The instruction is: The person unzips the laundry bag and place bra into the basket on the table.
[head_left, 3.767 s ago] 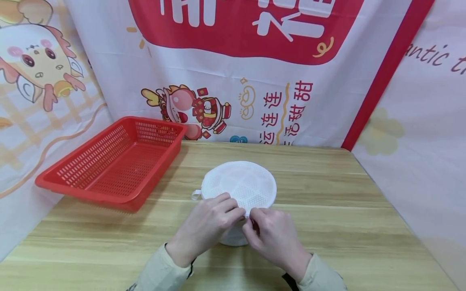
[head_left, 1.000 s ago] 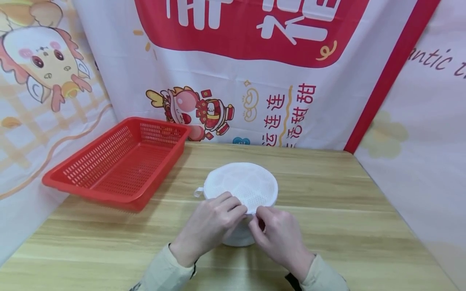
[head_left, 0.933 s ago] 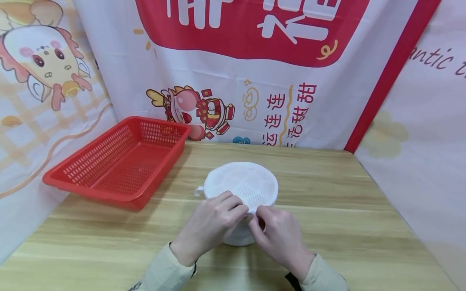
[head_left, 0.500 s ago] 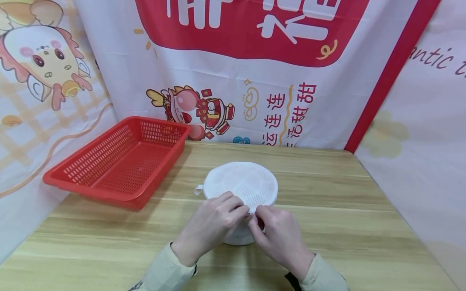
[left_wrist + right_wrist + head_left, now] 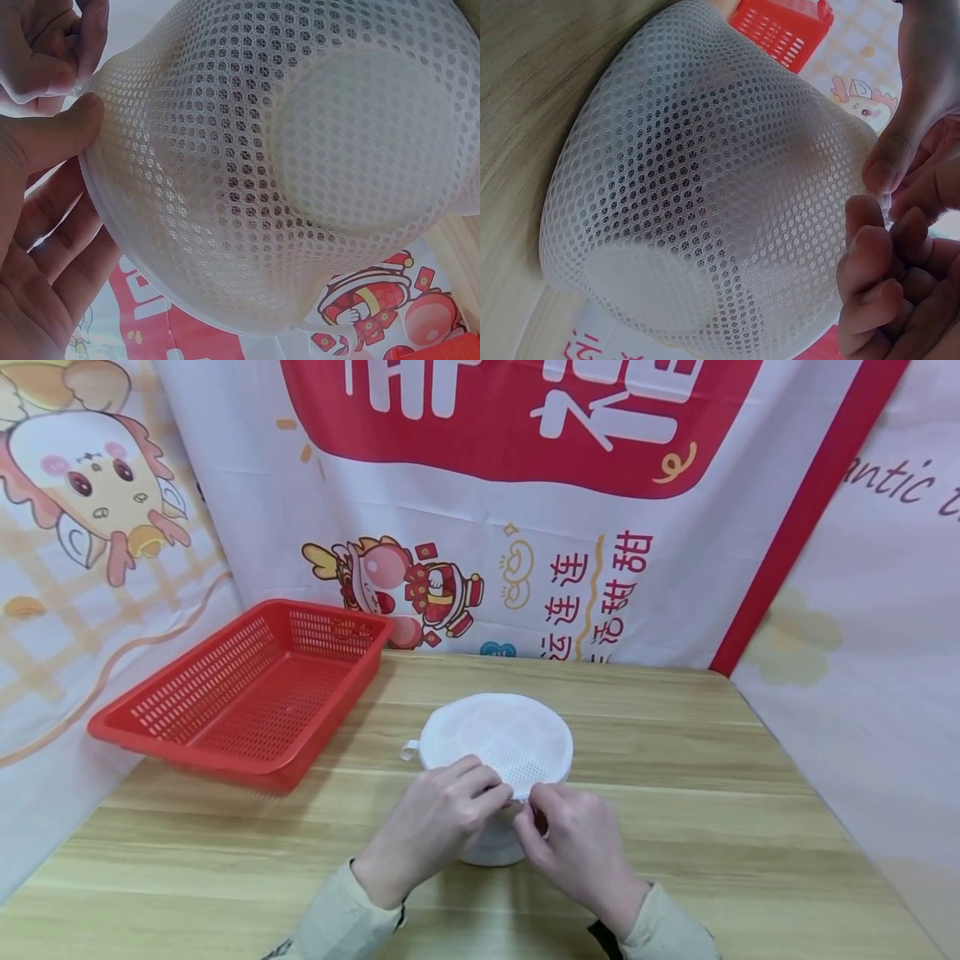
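A person works at the front rim of a white mesh bag (image 5: 498,739), which stands on a wood-grain table (image 5: 690,777) directly before both hands. The left hand (image 5: 435,818) holds the edge, its thumb (image 5: 64,135) on the mesh and other fingers beyond the rim. Close beside it, the right hand (image 5: 573,843) keeps its fingers narrow and curled, pinching at the same spot; what lies between the fingertips is too small and too hidden to tell.

The job looks partly done. The bag is upright and full in shape, its round top spread across the opening, with a fabric loop (image 5: 409,750) jutting from the side. What remains appears to be that short stretch of rim under the fingers, perhaps a fastening, though whether it is being drawn closed or undone cannot be told. Whether anything lies inside is likewise unclear through the mesh.

To the left, well apart from the hands, sits a red plastic basket (image 5: 333,718), apparently playing no part at this stage, before a printed backdrop (image 5: 472,435).
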Motion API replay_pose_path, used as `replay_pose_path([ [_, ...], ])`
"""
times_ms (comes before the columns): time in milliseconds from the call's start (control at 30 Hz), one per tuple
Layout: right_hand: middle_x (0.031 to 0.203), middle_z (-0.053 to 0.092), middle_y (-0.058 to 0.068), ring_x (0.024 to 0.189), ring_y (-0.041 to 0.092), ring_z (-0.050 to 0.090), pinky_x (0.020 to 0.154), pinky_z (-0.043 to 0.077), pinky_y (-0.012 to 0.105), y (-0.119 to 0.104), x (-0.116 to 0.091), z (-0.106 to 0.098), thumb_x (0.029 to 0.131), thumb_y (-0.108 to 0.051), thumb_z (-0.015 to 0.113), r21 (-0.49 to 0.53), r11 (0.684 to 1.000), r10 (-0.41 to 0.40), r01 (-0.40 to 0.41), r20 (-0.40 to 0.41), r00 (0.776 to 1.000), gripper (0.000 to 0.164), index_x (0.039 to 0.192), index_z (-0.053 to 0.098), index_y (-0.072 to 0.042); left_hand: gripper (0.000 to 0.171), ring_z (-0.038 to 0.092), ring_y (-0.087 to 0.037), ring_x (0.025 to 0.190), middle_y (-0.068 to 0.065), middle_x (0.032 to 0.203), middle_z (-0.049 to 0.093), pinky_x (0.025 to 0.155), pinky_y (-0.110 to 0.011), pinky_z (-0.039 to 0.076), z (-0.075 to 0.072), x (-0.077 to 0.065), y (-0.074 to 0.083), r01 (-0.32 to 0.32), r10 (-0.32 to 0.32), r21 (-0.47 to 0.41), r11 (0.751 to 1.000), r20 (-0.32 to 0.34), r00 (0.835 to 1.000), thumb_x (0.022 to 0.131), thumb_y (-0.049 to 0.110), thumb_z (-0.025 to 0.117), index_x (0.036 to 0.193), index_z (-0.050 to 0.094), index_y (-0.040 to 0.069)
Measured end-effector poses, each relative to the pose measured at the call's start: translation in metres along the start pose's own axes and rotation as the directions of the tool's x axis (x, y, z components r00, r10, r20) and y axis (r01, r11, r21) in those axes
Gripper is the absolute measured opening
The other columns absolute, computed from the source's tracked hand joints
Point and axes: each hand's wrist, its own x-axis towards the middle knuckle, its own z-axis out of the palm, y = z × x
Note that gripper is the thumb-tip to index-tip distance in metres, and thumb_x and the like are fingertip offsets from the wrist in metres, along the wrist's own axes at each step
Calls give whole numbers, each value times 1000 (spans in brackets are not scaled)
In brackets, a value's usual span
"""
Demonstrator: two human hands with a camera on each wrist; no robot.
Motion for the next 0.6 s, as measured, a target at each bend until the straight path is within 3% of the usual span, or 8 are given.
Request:
replay_pose_path([
  [200,56,36,-15,46,-2,30,39,22,13,0,0,0,79,-10,56,-37,999,20,-19,15,1000,23,62,43,-21,6,60,-13,80,1,85,64,63,-26,53,0,-1,-1,16,-16,-28,999,-5,1000,85,8,75,88,71,11],
  [400,57,41,-10,47,-1,34,41,25,14,-1,0,1,83,-10,54,-6,1000,-15,15,18,1000,19,66,47,-16,11,61,-13,83,1,89,66,66,-26,54,0,-1,1,69,-66,-76,995,38,997,86,12,76,96,74,14],
  [600,56,40,-11,46,-1,33,40,25,13,-2,0,1,82,-10,53,14,1000,-3,3,35,999,21,65,45,-18,14,60,-12,82,1,89,65,64,-25,53,1,-1,2,45,-44,-36,998,43,998,84,8,76,96,74,13],
])
